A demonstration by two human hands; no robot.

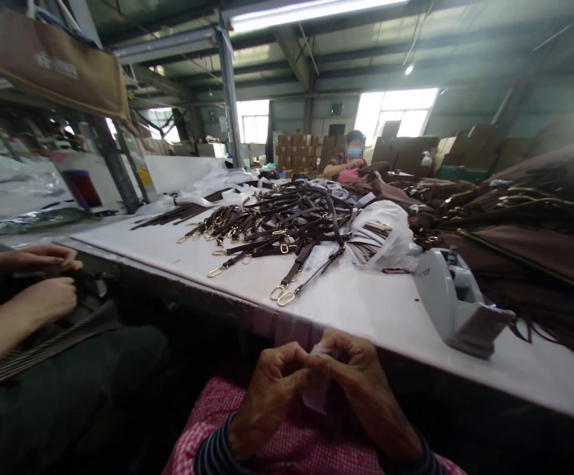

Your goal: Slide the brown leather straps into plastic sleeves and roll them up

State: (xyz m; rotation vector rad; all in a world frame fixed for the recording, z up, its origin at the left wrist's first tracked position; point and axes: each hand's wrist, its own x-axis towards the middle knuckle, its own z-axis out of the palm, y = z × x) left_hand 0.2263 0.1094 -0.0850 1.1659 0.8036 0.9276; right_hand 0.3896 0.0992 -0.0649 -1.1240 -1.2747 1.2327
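At the lower centre of the frame, the person's left hand [272, 392] and right hand [361, 379] meet over a small, thin, whitish, slightly see-through piece of sheet material [317, 397]. The grip of each is narrow, thumb and forefinger closed on the upper part of that piece, while its lower end hangs free below the fingertips. Whether it is film, paper or a little bag, I cannot tell, as it is blurred and partly covered by the fingers. It is held above a pink-and-white checked cloth garment [287, 435], in front of the near edge of the long, white-topped bench [376, 316].

The step in hand looks like fine fingertip work on this piece, perhaps parting or folding its upper edge. The next move seems to call for a light pinch from both hands, one steadying the piece while the other works it, since such thin material could slip or crease.

In the middle of the frame, dark brown narrow straps [334, 218] with gold-coloured oval metal clips [287, 299] lie heaped on the bench, untouched by either hand. Right of centre stands a pale grey plastic desktop device [435, 290], also apart from the hands.
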